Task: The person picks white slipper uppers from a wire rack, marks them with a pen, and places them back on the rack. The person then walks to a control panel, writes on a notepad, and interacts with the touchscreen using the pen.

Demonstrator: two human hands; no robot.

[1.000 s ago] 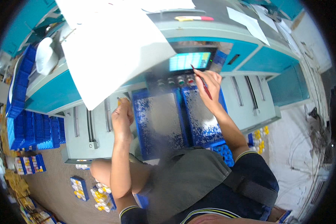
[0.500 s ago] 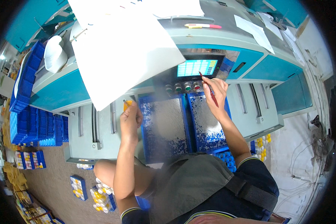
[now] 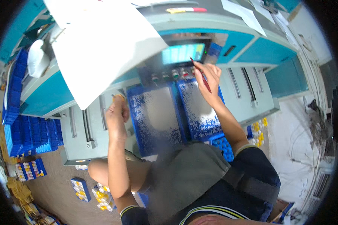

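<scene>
My right hand point(image 3: 209, 78) is closed around a slim dark red pen point(image 3: 195, 66). The pen's tip is in front of the lower right part of a lit touchscreen point(image 3: 176, 55); whether it touches the glass I cannot tell. Below the screen runs a row of round push buttons point(image 3: 175, 74). My left hand point(image 3: 117, 114) is closed on a small orange-yellow piece with a thin dark tip point(image 3: 118, 97), mostly hidden by the fingers. That hand hovers left of two blue trays, the left tray point(image 3: 136, 129) and the right tray point(image 3: 182, 91), both covered with fine pale grains.
A large white sheet point(image 3: 101, 48) hangs over the machine's front at left. A red-and-yellow pen point(image 3: 186, 10) lies on the ledge. Stacked blue crates point(image 3: 26, 135) stand at far left. Bins of white and yellow caps point(image 3: 103, 197) are on the floor.
The whole view has shifted, so the machine and both hands appear further left and higher. Both hands keep their holds, and the pen tip stays near the right part of the screen.
</scene>
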